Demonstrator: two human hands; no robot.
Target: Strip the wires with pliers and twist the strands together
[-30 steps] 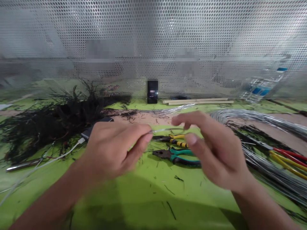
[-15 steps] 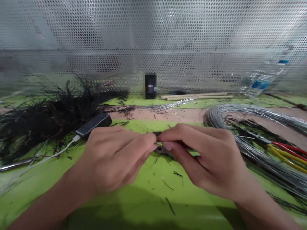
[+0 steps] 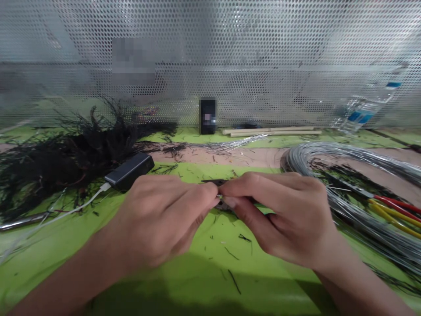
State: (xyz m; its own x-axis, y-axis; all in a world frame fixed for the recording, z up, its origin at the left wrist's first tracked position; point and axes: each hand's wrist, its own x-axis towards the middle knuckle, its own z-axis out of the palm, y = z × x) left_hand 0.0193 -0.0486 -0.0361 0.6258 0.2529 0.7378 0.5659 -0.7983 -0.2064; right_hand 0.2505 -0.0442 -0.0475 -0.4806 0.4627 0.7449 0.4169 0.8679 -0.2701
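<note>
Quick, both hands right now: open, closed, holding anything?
Left hand: closed in a pinch, seemingly on a thin piece, mostly hidden.
Right hand: closed in a pinch, seemingly on the same piece.

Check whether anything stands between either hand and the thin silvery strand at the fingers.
Nothing visible does. The left hand and right hand come together at the thin silvery strand, mostly hidden by their fingers. Partly covered pliers lie beyond the fingers, not in between.
</note>
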